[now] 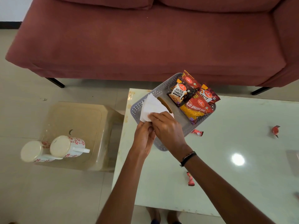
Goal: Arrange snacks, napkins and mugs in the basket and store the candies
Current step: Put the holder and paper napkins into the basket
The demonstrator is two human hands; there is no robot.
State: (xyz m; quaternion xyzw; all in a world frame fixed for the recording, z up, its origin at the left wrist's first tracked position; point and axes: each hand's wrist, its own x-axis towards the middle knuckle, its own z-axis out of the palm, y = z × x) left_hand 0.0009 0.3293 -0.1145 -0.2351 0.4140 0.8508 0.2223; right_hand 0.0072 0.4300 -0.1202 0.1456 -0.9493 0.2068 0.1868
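— Napkins (pixel 151 108) first: we see the white stack over the near-left end of the grey lattice basket (pixel 163 85), held in both hands.

— Right, we've got the left hand (pixel 143 137) closed on the lower corner of the napkins from below, and the right hand (pixel 166 126) pinching the same corner from above, thumb and fingers pressed on the paper. A dark beaded bracelet (pixel 188 158) sits on the right wrist.

— And the snacks?

— We count four packets at the far-right end of the basket: salted peanuts (pixel 180 92), aloo bhujia sev (pixel 196 109), a red packet reading Tasty (pixel 208 94), and another red one (pixel 190 80) behind them. They overlap and lean on the far wall.

— The basket rests on the corner of the pale glossy table (pixel 226 159). We spot red candies loose on the tabletop: one (pixel 198 132) just beside the basket, one (pixel 191 179) nearer us, one (pixel 275 130) well off to the right.

— Mugs?

— Two floral mugs (pixel 64 147) upside down, touching, on a beige stool (pixel 80 120) left of the table. A maroon sofa (pixel 145 38) lies beyond.
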